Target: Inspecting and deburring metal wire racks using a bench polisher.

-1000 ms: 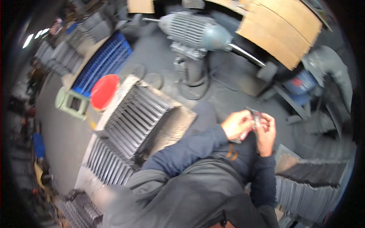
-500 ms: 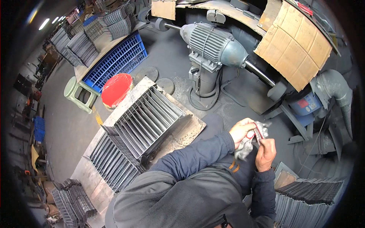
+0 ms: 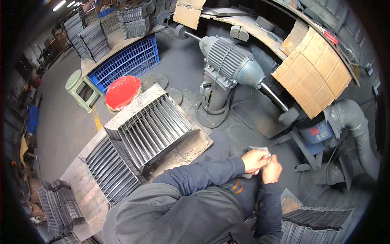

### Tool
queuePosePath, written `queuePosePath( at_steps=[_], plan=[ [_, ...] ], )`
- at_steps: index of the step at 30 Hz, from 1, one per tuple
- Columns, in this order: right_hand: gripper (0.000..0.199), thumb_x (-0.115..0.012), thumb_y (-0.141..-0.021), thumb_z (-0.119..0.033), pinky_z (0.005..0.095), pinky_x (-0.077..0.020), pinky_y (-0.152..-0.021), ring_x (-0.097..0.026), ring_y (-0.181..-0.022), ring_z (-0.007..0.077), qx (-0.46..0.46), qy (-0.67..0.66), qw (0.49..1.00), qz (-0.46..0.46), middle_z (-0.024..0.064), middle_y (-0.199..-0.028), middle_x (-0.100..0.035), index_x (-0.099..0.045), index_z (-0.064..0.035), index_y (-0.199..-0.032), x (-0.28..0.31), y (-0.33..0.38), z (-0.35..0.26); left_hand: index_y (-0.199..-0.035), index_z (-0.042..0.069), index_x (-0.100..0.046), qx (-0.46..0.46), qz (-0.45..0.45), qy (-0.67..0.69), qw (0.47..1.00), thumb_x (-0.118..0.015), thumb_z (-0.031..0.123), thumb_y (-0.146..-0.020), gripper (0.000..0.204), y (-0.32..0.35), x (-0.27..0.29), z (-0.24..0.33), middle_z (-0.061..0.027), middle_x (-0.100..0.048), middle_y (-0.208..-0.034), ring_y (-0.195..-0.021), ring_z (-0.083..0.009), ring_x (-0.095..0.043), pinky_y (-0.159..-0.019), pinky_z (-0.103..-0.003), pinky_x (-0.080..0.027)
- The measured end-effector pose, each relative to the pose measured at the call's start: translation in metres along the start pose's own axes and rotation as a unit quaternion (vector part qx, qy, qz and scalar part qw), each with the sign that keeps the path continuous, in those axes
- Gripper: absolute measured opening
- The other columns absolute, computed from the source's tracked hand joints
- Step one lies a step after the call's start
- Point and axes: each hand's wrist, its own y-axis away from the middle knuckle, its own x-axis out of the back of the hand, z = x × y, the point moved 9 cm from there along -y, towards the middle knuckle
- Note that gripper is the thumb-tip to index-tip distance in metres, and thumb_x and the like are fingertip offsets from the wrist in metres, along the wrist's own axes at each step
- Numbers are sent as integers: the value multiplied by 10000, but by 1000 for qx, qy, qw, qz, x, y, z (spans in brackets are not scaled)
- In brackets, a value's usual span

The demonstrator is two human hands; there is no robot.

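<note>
Close together over my lap, both hands are closed on a crumpled grey-white cloth work glove [image 3: 260,149]. My left hand [image 3: 255,161] grips it with bent fingers. My right hand [image 3: 271,170] meets it from the right, fingers pinched at the same spot. Most of the glove is hidden behind the hands; a bit of it shows above and below my left fingers. To the left of my arms, rows of dark metal plates [image 3: 156,128] stand on edge on a worn board [image 3: 191,148].
Ahead stands a grinding motor [image 3: 233,59] with a shaft and wheel [image 3: 289,116] on its right. A cardboard sheet [image 3: 315,73] hangs above a ducted blower [image 3: 317,132]. Stacked plates [image 3: 313,229] sit at lower right. A red-topped stool [image 3: 123,92] and green stool [image 3: 81,89] stand left.
My hands have drawn closer together and moved slightly left and down. The glove, with its red edging showing before, is now mostly covered by my fingers. The whole view has shifted.
</note>
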Motion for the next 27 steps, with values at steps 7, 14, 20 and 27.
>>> queuePosePath(
  at_steps=[7,14,20,27],
  plan=[
    [394,-379,-1104,-134,265,-392,-403,-530,-478,103,-161,-737,608,-248,28,-721,-650,-599,-43,-1418,10,11,-28,-1038,91,-666,-192,-60,-284,938,-617,300,-1028,214,18,-17,25,-127,-707,-996,-939,-384,-712,-786,-515,-547],
    [373,-414,-1025,-35,386,-598,-870,-717,-1068,275,-190,-812,546,78,153,-1293,-690,-617,12,-1334,15,-2,23,-941,58,-591,-86,-143,-202,965,-597,265,-1065,241,10,-26,50,-93,-671,-728,-640,-282,-709,-646,-438,-543],
    [232,-528,-1079,-173,343,-545,-865,-662,-947,183,-40,-814,571,105,52,-1052,-718,-683,-3,-1098,-21,-22,28,-948,49,-599,-74,-69,-118,988,-606,235,-1074,224,11,-14,49,-92,-639,-725,-597,-257,-673,-603,-404,-520],
    [429,-542,-1028,-412,478,-531,-706,-698,-763,426,-102,-47,993,27,221,-809,-707,-749,-107,-1247,14,-22,31,-998,37,-623,-229,-74,-259,935,-664,198,-1012,168,22,-40,44,-146,-647,-948,-876,-383,-673,-733,-464,-536]
  ],
)
